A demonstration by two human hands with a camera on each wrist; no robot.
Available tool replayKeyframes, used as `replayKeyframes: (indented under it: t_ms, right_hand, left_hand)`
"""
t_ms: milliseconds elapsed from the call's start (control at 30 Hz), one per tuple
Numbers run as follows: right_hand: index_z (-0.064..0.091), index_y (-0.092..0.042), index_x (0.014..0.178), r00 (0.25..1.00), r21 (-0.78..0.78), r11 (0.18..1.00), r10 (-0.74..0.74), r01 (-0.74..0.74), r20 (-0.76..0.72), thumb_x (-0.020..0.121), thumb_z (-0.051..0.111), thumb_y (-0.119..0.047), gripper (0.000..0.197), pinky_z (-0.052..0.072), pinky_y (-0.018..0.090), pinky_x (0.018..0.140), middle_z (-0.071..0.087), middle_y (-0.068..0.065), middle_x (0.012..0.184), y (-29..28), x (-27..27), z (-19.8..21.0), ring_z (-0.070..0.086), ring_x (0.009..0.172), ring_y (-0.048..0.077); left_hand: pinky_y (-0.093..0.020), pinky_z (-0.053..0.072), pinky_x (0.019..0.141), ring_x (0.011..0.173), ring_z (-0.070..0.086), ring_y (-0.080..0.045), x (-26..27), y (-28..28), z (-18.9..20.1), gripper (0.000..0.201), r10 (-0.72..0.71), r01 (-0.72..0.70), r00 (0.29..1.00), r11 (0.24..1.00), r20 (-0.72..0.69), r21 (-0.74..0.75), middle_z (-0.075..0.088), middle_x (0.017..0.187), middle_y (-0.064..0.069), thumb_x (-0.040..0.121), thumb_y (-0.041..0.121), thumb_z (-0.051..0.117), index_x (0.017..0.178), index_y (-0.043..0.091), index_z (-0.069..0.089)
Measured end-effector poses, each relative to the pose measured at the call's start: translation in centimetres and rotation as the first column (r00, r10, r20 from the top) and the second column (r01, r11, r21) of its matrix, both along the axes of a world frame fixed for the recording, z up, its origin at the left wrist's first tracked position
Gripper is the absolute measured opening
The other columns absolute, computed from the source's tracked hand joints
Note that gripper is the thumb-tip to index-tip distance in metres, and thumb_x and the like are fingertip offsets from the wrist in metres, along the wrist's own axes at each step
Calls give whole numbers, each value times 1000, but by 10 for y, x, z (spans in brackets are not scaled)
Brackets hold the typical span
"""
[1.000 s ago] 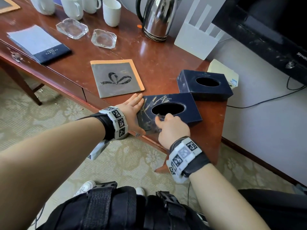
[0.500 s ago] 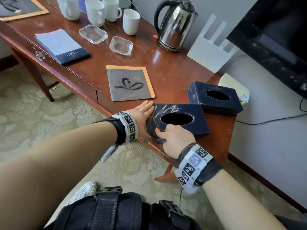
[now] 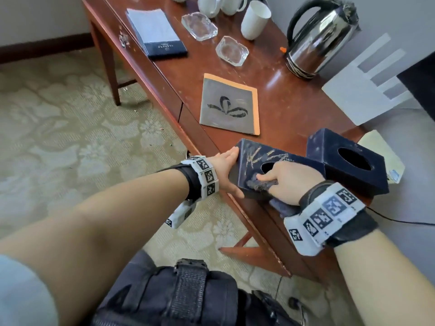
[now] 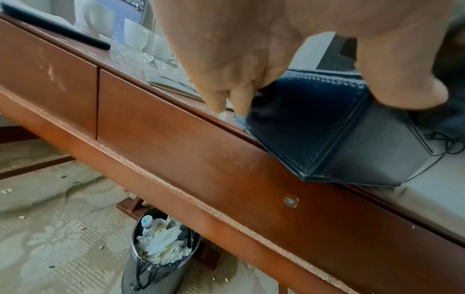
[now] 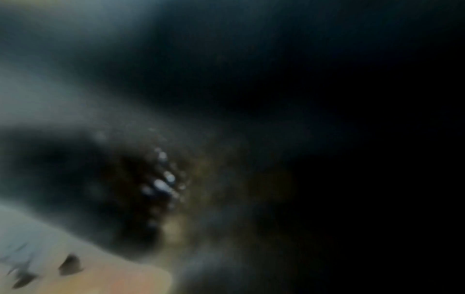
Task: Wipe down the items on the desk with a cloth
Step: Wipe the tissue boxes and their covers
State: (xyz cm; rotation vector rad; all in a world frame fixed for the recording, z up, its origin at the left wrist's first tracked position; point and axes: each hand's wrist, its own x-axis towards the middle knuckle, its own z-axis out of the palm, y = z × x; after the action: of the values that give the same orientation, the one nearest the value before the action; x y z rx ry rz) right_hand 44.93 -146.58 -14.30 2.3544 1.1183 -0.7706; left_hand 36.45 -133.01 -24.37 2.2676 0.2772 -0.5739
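Observation:
A navy tissue box (image 3: pixel 266 156) with a gold pattern sits at the near edge of the wooden desk (image 3: pixel 294 107). My left hand (image 3: pixel 229 170) grips its left corner, fingers along the left side and thumb on the near face. In the left wrist view the left hand (image 4: pixel 251 59) clamps the tissue box (image 4: pixel 302 129), whose corner overhangs the desk's front. My right hand (image 3: pixel 282 178) holds a dark cloth (image 3: pixel 260 184) bunched under its fingers and presses it on the box's top by the near rim of the hole. The right wrist view is dark and blurred.
A second navy tissue box (image 3: pixel 348 165) touches the first on the right. Behind lie a grey booklet (image 3: pixel 229 107), two glass ashtrays (image 3: pixel 231 50), white cups (image 3: pixel 255 20), a steel kettle (image 3: pixel 322 36) and a folder (image 3: pixel 155 31). A full waste bin (image 4: pixel 161 254) stands under the desk.
My right hand has slid the cloth from the box's near edge further onto its top. My left hand stays on the box's left side. The view has swung left.

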Motion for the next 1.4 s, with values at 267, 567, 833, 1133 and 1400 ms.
replayKeyframes:
  t_ms: [267,567,833,1133,1400]
  right_hand:
    - [27,-32,145,946,99,969,194,-226,261,92,40,-15,57,39,34,80,37,3,130,14,-9,-34,36,114,27]
    - [34,-45,139,939,213,920,292,-328,183,92,40,-14,57,38,35,90,41,-1,129,-6,12,-18,35,114,25]
    - [31,-44,139,961,120,961,227,-247,160,91,38,-9,60,41,39,94,39,0,126,-13,20,-33,32,117,27]
    - [42,-42,135,969,415,905,-16,-92,248,95,42,-16,48,38,36,89,42,2,125,0,60,-23,37,114,26]
    - [37,-44,137,938,70,986,120,-150,327,92,41,-10,56,40,36,90,37,2,130,-31,81,-29,34,116,29]
  left_hand:
    - [-29,31,106,139,27,-18,-10,-19,-19,109,153,-152,988,988,17,-40,1,158,0,82,41,67,147,12,-15]
    - [-25,28,106,137,31,-19,-5,-24,-16,90,248,-245,968,966,28,-81,18,155,-1,89,38,58,150,15,-5]
    - [-30,34,104,129,42,-21,16,-27,-11,93,248,-247,968,967,19,-59,40,145,-5,84,44,61,150,17,1]
    - [-27,35,99,126,45,-22,23,-23,15,75,266,-263,963,963,44,-62,45,142,-4,92,44,50,150,20,10]
    - [-28,39,89,116,52,-25,32,-27,18,70,246,-246,969,969,-11,-5,53,130,-8,92,39,51,148,14,18]
